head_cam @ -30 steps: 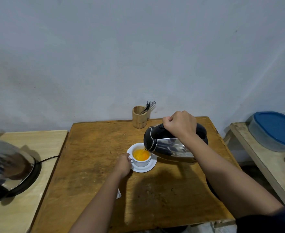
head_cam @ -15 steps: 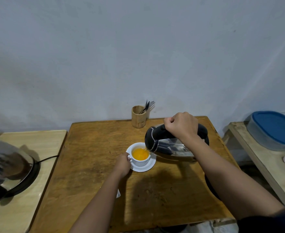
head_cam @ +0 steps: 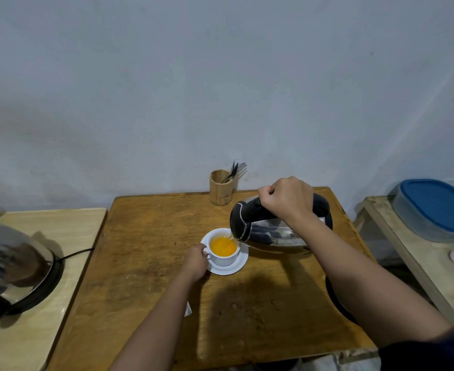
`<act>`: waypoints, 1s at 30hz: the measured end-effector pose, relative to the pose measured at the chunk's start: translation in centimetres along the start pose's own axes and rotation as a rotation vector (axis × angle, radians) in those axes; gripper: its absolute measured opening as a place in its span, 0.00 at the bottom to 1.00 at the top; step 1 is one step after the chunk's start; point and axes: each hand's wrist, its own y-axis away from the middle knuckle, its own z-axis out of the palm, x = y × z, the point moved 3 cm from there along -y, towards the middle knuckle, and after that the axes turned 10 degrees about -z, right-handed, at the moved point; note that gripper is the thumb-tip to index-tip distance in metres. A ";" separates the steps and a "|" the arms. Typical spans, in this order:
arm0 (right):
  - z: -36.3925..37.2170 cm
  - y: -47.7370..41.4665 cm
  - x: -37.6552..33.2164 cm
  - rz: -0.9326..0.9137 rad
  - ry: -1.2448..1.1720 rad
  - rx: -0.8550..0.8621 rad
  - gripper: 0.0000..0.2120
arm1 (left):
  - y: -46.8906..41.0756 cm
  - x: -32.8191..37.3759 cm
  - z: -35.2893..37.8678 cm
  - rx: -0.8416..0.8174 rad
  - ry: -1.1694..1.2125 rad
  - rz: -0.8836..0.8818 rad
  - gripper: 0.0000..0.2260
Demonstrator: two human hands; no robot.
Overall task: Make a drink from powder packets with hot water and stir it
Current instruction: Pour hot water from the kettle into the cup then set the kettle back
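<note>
Well, no brand, label or lettering can be read on anything from where I stand. One white cup [head_cam: 224, 251] sits on one white saucer [head_cam: 240, 265] near the middle of the brown wooden surface [head_cam: 145, 263], and it holds bright orange liquid. The left hand [head_cam: 195, 261] has its fingers closed on the cup's handle side. The right hand [head_cam: 290, 199] is wrapped in a full fist around the black handle of a steel kettle [head_cam: 271, 232], which is tilted with its spout right over the cup's rim, a thin stream running into the drink. A second kettle [head_cam: 8, 266], also steel and black, stands on its base on the pale surface [head_cam: 73, 228] to the left, its cord trailing toward the wooden one. That makes two kettles. One wooden holder [head_cam: 220, 187] stands at the far edge by the wall, with a few dark utensils sticking out; a fork's tines show, the rest I cannot count. A white scrap [head_cam: 188, 309] peeks out beside the left forearm. On the right-hand bench [head_cam: 408, 266] rests one container with a blue lid [head_cam: 437, 202].
</note>
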 end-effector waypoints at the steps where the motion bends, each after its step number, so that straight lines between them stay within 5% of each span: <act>1: 0.0 0.0 0.0 -0.001 0.000 0.001 0.19 | 0.0 0.0 0.0 -0.001 0.001 -0.002 0.15; 30: -0.5 -0.2 -0.7 0.007 0.029 0.023 0.21 | -0.2 -0.4 -0.7 -0.071 -0.028 0.043 0.15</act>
